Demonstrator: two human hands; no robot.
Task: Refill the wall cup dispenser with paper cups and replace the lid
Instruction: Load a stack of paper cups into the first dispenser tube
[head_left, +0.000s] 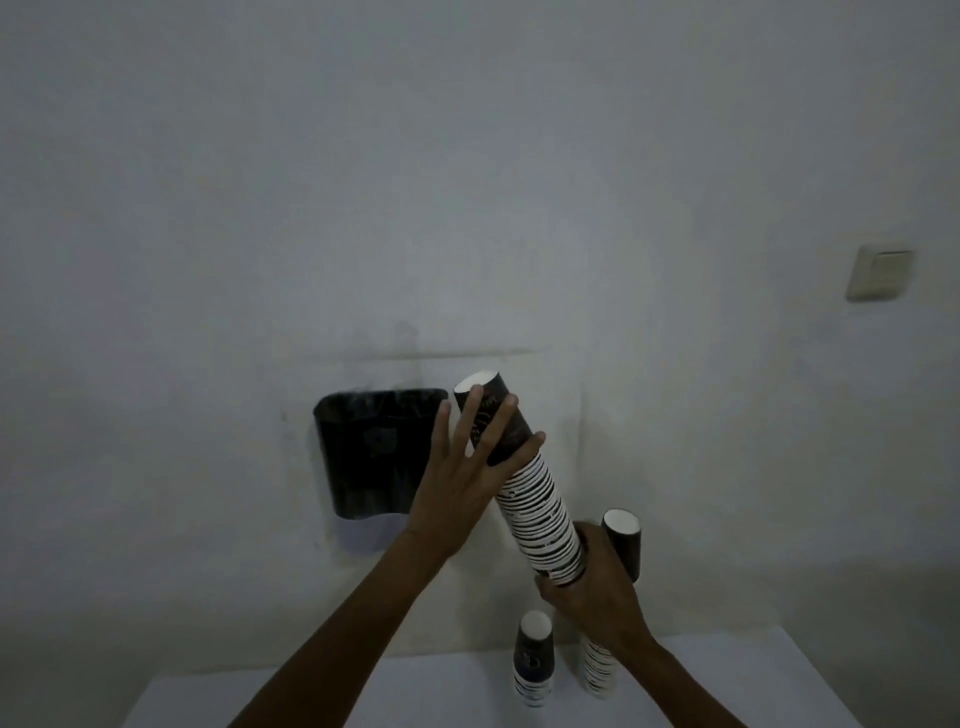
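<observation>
A long stack of dark paper cups (540, 512) with white rims is held slanted, its top end up and to the left. My right hand (592, 587) grips the stack's lower end. My left hand (467, 467) lies flat against the upper part, fingers spread over the top dark cup. The black wall dispenser (363, 452) hangs on the wall just left of my left hand. Its top looks open, and no lid is visible.
Two more cup stacks stand on the white table (415, 696): a short stack (534, 657) and a tall stack (621, 540) partly behind my right hand. A light switch (879, 274) sits on the wall at the right.
</observation>
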